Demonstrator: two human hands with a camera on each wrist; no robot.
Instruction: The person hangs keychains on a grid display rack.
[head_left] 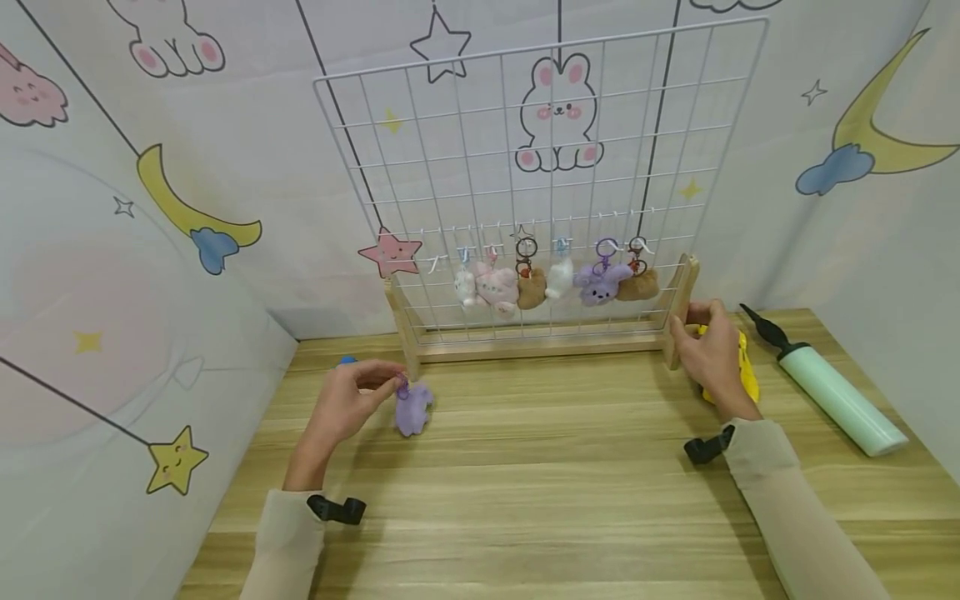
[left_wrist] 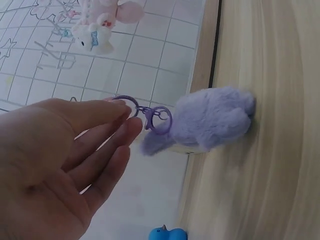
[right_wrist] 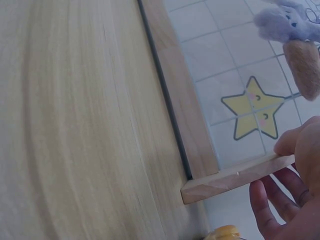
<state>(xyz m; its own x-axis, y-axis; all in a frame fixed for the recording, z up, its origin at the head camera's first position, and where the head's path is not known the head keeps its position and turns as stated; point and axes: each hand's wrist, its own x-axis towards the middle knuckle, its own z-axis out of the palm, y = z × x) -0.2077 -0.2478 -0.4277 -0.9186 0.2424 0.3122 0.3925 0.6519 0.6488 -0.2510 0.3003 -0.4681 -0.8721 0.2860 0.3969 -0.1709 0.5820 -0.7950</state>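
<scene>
My left hand (head_left: 351, 398) pinches the purple metal ring (left_wrist: 125, 100) of a lilac plush keychain (head_left: 412, 410) between thumb and fingertips. The plush hangs below the ring at the table, near the left foot of a white wire grid rack (head_left: 501, 56). My right hand (head_left: 708, 350) grips the wooden right post (right_wrist: 240, 175) of the rack, thumb on one side and fingers on the other. Several plush keychains hang in a row from hooks on the grid, among them a pink one (head_left: 497, 287), a brown one (head_left: 532, 289) and a purple one (head_left: 600, 287).
A mint green pump (head_left: 840, 398) with a black nozzle lies at the right. Something yellow (head_left: 747, 375) sits partly hidden behind my right hand. Behind the left one is a small blue object (left_wrist: 168, 233). Printed cloth walls (head_left: 225, 333) enclose the wooden table (head_left: 540, 467).
</scene>
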